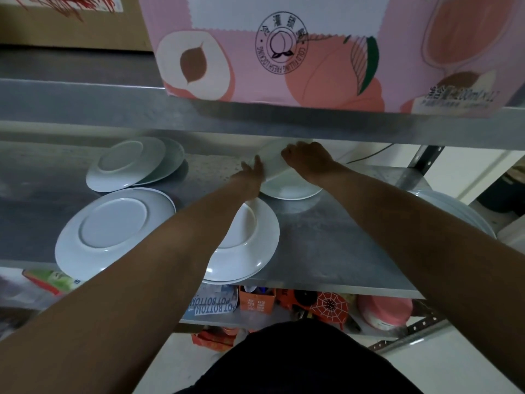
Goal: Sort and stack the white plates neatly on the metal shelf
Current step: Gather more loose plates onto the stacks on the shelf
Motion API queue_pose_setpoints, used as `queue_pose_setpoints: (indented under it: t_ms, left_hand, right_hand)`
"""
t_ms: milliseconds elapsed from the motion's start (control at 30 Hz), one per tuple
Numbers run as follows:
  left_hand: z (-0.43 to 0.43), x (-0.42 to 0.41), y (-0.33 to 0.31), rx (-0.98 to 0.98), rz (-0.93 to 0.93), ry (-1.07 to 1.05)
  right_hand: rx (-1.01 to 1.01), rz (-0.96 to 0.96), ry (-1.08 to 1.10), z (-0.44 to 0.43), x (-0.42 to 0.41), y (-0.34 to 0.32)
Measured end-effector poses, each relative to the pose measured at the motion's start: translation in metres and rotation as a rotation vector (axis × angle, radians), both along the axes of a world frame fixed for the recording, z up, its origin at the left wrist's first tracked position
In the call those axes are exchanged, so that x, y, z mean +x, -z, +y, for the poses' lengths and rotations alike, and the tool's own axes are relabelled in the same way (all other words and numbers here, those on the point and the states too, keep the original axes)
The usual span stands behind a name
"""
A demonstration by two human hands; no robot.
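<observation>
Both hands meet on one smooth, round white tilted plate point(273, 162) at the back of the grey, matte metal shelf point(326, 245). The left hand point(252, 170) presses fairly straight fingers against its left rim; the right hand point(308, 160) curls its fingers over the far rim. Directly under the grip lies a flat plate point(289, 190). Nearer the person than the grip, the glossy front plates point(250, 245) sit under the left forearm. Left of the grip lie an upturned plate point(113, 228), its foot ring showing, and an overlapping back pair point(127, 163). To the right, a side stack point(457, 211). Above the grip, a pink carton point(312, 52) printed with peaches.
</observation>
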State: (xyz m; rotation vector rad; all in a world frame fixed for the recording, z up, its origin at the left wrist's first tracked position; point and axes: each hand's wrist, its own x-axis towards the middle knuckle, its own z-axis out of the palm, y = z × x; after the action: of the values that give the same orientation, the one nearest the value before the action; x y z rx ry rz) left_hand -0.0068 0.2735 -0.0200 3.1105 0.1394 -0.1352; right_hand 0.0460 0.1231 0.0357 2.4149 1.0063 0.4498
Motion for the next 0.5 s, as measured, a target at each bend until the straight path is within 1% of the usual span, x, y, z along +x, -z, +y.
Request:
queue_pose_setpoints:
  t_ms: [67,100,133,167,200,267,300,333,367,400,500]
  left_hand:
    - [-0.003,-0.001,-0.007,0.046,-0.056,-0.020]
    - [-0.004,0.000,-0.012,0.037,-0.091,-0.052]
    - [-0.005,0.002,-0.017,0.037,-0.128,-0.073]
    - [-0.005,0.004,-0.023,0.042,-0.172,-0.083]
    - [-0.006,0.006,-0.028,0.044,-0.214,-0.083]
    - [-0.007,0.008,-0.038,0.063,-0.266,-0.043]
    - [-0.008,0.008,-0.042,0.058,-0.287,-0.027]
    - [-0.009,0.008,-0.045,0.046,-0.309,-0.015]
    - [-0.010,0.007,-0.048,0.033,-0.325,-0.005]
    - [-0.011,0.007,-0.051,0.020,-0.340,0.004]
    - [-0.012,0.007,-0.060,-0.048,-0.367,-0.003]
  right_hand:
    - [-0.038,-0.014,-0.008,0.000,-0.005,-0.002]
    - [-0.053,-0.033,0.015,0.001,-0.007,-0.006]
    - [-0.044,-0.023,0.074,0.002,-0.012,-0.014]
    - [0.036,-0.083,0.120,0.001,-0.013,-0.015]
    - [0.217,-0.085,0.153,-0.001,-0.012,-0.016]
    - [0.656,0.160,0.081,-0.003,-0.007,-0.015]
    - [0.862,0.293,0.097,-0.003,-0.007,-0.015]
    - [1.030,0.374,0.113,-0.003,-0.007,-0.017]
    - [1.134,0.415,0.126,-0.005,-0.009,-0.019]
    - [1.189,0.451,0.125,-0.007,-0.011,-0.021]
    - [1.218,0.481,0.184,-0.017,-0.011,-0.024]
